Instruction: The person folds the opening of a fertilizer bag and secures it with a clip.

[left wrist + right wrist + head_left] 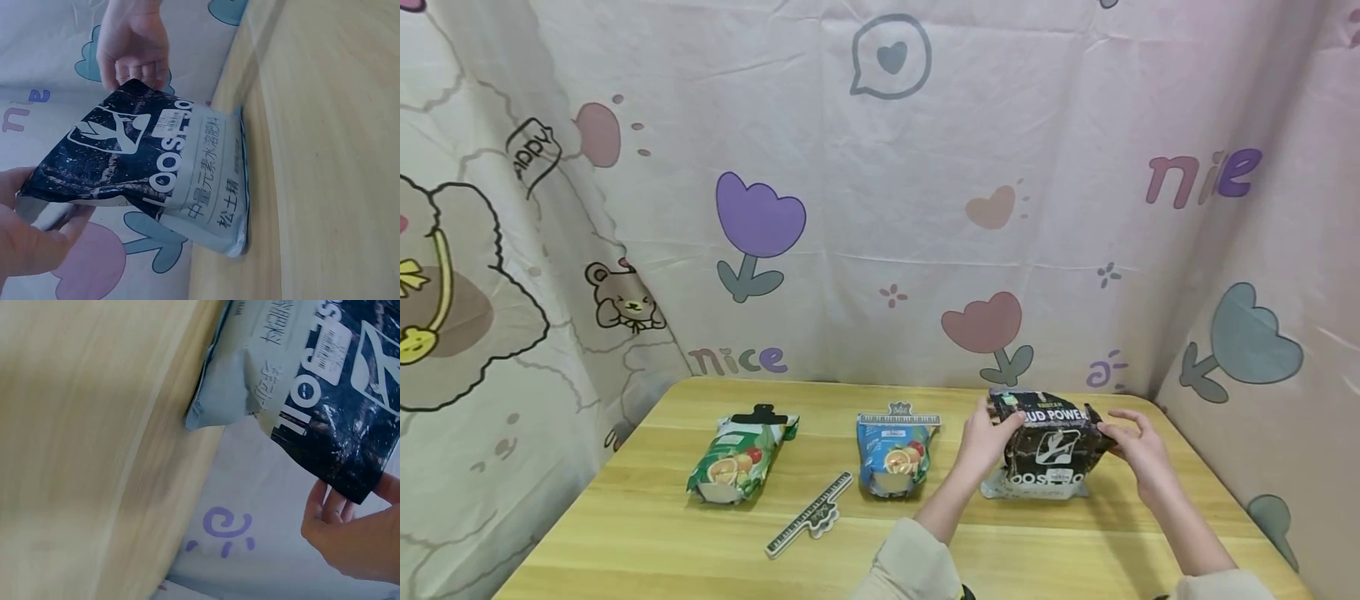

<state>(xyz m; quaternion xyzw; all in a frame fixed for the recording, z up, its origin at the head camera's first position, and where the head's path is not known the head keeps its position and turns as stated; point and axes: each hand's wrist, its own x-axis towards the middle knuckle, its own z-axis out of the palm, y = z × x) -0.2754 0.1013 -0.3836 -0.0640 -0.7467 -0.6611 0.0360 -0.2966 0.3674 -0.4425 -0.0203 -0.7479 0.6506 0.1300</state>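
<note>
A black-and-white printed bag [1048,454] stands on the table at the right, its dark upper part folded over at the top. My left hand [988,437] grips the bag's upper left corner, thumb in front and fingers behind. At the opposite upper corner, my right hand [1138,450] pinches the bag's edge between thumb and fingers. The right wrist view shows the right hand [356,534] at that dark corner from close by. In the left wrist view, pale lettering covers the lower part of the bag [206,169], whose bottom edge meets the wood.
Left of the bag stands a blue fruit-print bag [891,458] with a keyboard-patterned clip [899,419] across its top. Farther left lies a green bag [741,458] with a black clip [765,415]. A similar keyboard-patterned clip [808,514] lies loose in front. Printed curtains [880,208] surround the wooden table [647,533].
</note>
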